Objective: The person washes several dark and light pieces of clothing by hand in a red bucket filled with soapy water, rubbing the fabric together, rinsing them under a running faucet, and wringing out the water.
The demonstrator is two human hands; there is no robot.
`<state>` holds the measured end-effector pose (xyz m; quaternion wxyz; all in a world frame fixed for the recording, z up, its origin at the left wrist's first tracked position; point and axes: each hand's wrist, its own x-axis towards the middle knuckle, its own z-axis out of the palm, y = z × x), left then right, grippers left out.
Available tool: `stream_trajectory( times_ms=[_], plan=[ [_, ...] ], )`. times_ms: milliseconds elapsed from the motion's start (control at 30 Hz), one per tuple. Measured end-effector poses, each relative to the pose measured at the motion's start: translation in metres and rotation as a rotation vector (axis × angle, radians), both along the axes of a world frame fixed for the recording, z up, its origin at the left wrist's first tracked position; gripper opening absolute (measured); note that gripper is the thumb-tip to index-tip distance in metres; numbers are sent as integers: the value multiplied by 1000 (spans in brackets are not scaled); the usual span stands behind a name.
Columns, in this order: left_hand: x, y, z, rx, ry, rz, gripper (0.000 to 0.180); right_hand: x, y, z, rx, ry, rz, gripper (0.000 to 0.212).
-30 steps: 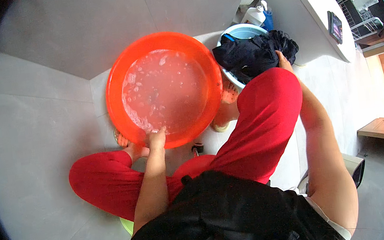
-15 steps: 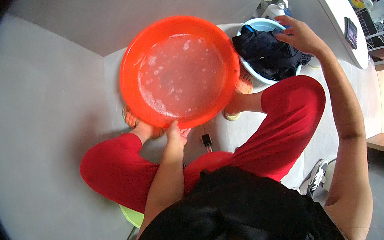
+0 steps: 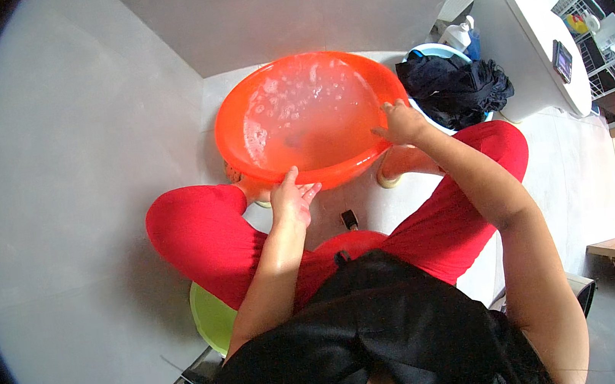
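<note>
A large orange basin (image 3: 229, 136) of cloudy, soapy water (image 3: 320, 106) is tilted away from me, its near side raised and the water lying toward the far wall. My left hand (image 3: 293, 200) grips the near rim, thumb on top and fingers underneath. On the right rim, my right hand (image 3: 404, 125) has its thumb inside the edge; part of its grip is hidden. Beside it, dark clothes (image 3: 456, 89) fill a light blue tub (image 3: 446, 48) and hang over its edge.
Grey walls (image 3: 285, 10) close in behind and left. A pump bottle (image 3: 457, 35) stands behind the blue tub. At right, a phone (image 3: 562, 61) lies on a white counter (image 3: 529, 30) beside a wire rack (image 3: 603, 67). A green basin (image 3: 214, 318) is by my left leg.
My right hand has moved from the dark clothes to the right rim of the orange basin. The basin has tilted away from me, and its water has shifted to the far side.
</note>
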<state>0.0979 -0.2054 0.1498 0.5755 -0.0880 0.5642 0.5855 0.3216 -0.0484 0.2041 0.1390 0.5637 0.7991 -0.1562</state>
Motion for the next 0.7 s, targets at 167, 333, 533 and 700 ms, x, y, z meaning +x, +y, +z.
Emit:
stream_trajectory(
  times_ms=[167, 333, 533, 700],
  plan=[
    [-9, 7, 58, 159, 57, -9, 26, 20, 34, -8, 86, 358, -285, 76],
    [-21, 21, 82, 167, 45, 83, 22, 7, 59, 11, -8, 565, -602, 44],
    [-59, 48, 87, 268, 78, 62, 23, -5, 87, -29, -104, 609, -664, 35],
    [-94, 75, 86, 275, 87, 118, 23, -19, 103, -26, -71, 766, -613, 39]
  ],
)
